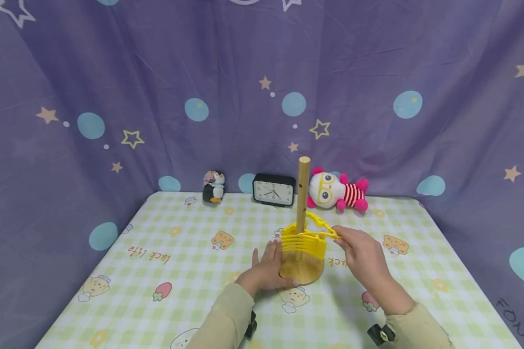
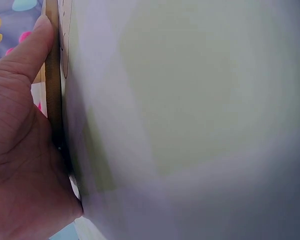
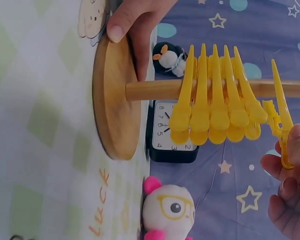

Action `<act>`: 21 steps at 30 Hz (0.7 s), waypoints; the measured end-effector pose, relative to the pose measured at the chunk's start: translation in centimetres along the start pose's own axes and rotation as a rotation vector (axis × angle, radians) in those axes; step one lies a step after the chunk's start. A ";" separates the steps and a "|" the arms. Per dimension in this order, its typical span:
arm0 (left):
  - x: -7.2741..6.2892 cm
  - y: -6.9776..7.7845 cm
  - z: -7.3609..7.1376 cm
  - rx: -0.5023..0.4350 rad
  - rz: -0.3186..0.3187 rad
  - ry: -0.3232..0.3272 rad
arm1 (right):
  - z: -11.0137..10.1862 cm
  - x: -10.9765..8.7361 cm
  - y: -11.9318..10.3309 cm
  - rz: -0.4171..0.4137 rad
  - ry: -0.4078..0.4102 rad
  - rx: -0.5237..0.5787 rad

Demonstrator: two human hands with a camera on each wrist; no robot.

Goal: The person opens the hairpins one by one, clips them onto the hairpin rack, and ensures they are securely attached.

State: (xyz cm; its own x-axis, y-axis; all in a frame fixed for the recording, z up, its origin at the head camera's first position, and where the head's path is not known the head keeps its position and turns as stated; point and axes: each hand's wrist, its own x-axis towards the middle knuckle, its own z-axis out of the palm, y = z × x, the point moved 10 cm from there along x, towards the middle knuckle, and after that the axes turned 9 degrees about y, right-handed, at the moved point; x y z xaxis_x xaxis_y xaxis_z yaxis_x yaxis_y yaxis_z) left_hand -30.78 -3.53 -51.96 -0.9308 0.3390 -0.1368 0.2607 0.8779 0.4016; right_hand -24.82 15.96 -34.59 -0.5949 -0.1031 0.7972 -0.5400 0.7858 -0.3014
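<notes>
A wooden post stands upright on a round wooden base. Several yellow alligator hair clips are stacked along the post, one above another, with their tapered ends sticking out. At the base's left side, my left hand grips the rim, thumb along the near edge and fingers on the far side. My right hand, right of the post, pinches the handle end of another yellow clip. That clip's toothed part reaches toward the post, above the stack in the right wrist view.
Along the back of the table sit a penguin figure, a black clock and a pink-and-white plush toy. A checked cloth covers the table. Behind it hangs a purple curtain.
</notes>
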 end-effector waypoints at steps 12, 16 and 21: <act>0.5 -0.5 0.6 -0.008 -0.002 0.010 | 2.0 1.0 -1.2 -0.014 -0.089 -0.034; 0.7 -0.6 0.7 -0.003 0.000 0.014 | 2.2 1.2 -1.3 -0.038 -0.077 -0.044; 0.8 -0.7 0.8 0.005 -0.002 0.015 | 2.5 1.3 -1.4 -0.057 -0.082 -0.042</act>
State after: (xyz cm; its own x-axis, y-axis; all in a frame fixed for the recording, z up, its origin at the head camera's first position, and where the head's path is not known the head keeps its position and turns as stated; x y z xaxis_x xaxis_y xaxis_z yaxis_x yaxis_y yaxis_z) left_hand -31.48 -3.66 -53.05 -0.9351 0.3322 -0.1235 0.2603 0.8802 0.3969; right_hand -26.28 13.19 -34.41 -0.6115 -0.1968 0.7664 -0.5502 0.8018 -0.2331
